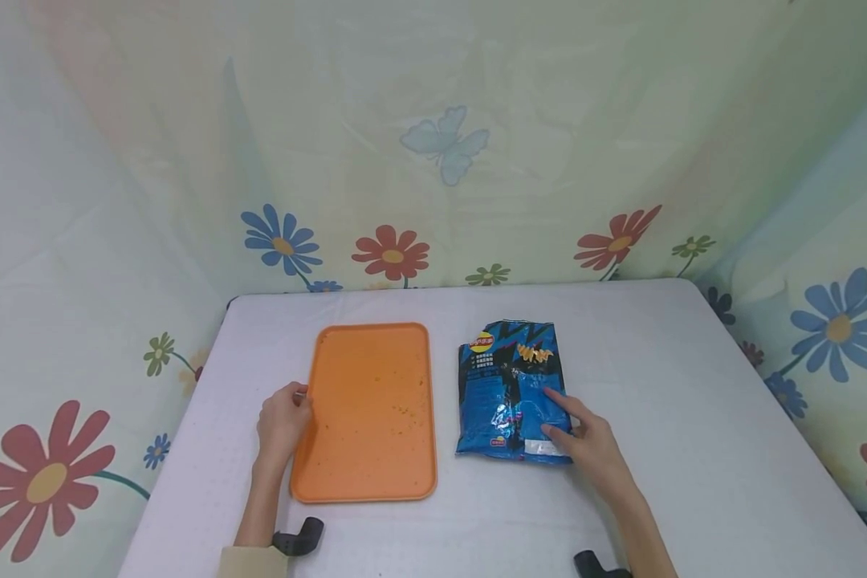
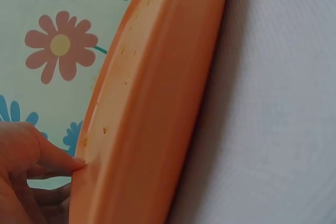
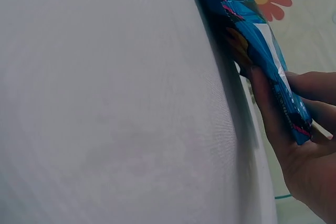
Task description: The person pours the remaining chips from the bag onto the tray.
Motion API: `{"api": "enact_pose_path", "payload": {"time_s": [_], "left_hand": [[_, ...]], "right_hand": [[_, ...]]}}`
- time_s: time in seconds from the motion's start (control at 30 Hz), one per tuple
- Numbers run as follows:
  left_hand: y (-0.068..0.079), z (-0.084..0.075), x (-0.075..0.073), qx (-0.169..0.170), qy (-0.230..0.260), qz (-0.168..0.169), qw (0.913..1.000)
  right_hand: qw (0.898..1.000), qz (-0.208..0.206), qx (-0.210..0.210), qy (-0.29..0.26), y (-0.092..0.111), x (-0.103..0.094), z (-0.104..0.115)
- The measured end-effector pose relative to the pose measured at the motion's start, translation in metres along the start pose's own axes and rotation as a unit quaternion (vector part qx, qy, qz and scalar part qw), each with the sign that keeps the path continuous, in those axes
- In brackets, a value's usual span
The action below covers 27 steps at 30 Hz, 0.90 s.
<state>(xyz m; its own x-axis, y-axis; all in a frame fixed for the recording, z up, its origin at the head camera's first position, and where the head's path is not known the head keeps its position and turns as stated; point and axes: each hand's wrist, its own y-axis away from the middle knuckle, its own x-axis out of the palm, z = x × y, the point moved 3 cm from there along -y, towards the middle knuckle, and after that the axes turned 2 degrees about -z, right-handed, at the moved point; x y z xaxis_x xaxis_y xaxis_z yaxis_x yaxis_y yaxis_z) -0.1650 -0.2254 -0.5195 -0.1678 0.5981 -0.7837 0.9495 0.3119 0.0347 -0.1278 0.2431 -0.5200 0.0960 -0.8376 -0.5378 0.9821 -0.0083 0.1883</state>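
An orange tray (image 1: 372, 409) with small crumbs on it lies left of centre in the head view. My left hand (image 1: 283, 423) pinches its left rim; in the left wrist view the thumb (image 2: 58, 158) presses the inner side of the rim and the other fingers curl beneath. To the right lies a blue and black chip bag (image 1: 502, 401), its top left corner cut away or folded. My right hand (image 1: 596, 449) grips the bag's lower right edge, and the right wrist view shows the bag (image 3: 262, 51) between the thumb and the fingers.
A white cloth (image 1: 636, 345) covers the table. Behind and at both sides hangs a curtain (image 1: 318, 144) with printed flowers and a butterfly. Each wrist wears a black band, such as the left one (image 1: 299, 538).
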Motion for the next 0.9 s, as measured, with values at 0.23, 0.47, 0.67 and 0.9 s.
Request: {"api": "enact_pose_path", "payload": {"time_s": [0.23, 0.47, 0.67, 0.9], "left_hand": [[0.000, 0.000, -0.001, 0.000, 0.000, 0.000, 1.0000], [-0.001, 0.000, 0.000, 0.004, -0.005, -0.002, 1.0000], [-0.002, 0.000, 0.001, 0.002, -0.005, -0.003, 1.0000], [-0.002, 0.000, 0.001, -0.002, -0.004, -0.001, 1.0000]], "right_hand": [[0.999, -0.023, -0.020, 0.010, 0.002, -0.003, 0.005], [0.996, -0.043, -0.078, 0.011, 0.002, -0.011, 0.014], [0.992, -0.056, -0.112, 0.029, 0.003, -0.012, 0.025], [0.985, -0.078, -0.143, 0.059, 0.005, -0.014, 0.037]]}}
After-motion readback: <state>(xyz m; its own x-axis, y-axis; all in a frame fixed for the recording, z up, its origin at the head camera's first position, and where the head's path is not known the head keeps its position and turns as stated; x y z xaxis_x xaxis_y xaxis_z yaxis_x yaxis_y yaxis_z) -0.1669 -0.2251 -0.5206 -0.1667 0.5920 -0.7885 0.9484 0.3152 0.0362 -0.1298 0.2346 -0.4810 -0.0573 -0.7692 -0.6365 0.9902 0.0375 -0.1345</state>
